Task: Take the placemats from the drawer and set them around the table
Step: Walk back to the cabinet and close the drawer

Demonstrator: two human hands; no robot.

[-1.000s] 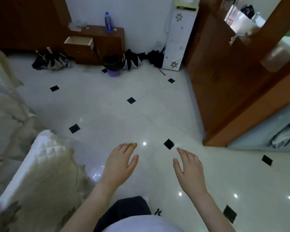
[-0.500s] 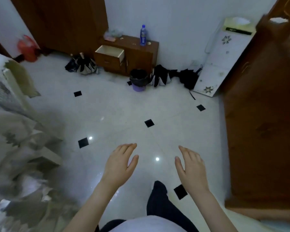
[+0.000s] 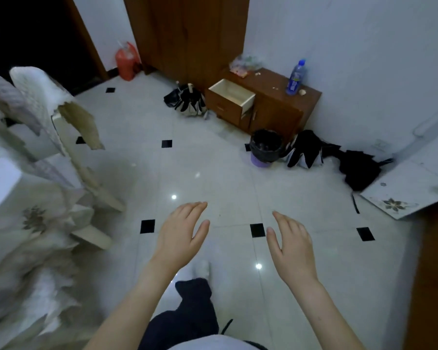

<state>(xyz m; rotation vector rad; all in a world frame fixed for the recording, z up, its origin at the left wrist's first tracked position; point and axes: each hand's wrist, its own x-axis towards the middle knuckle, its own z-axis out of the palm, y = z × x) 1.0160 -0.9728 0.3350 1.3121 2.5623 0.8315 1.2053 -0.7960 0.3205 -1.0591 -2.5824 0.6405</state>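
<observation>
While both hands were empty, left hand (image 3: 180, 236) and right hand (image 3: 292, 245) hung apart w/ fingers spread, prob. readied for a grab. Beyond them, across bare floor (image 3: 213, 157), the drawer (image 3: 232, 96) stood pulled out of the cabinet (image 3: 276, 107) by the wall; inside looked pale, no placemats visible. Covered chairs (image 3: 48, 117) sat at left.

Both hands, left hand (image 3: 180, 236) and right hand (image 3: 292, 245), hover empty (fingers spread) before the pulled-out drawer (image 3: 232, 96).
</observation>
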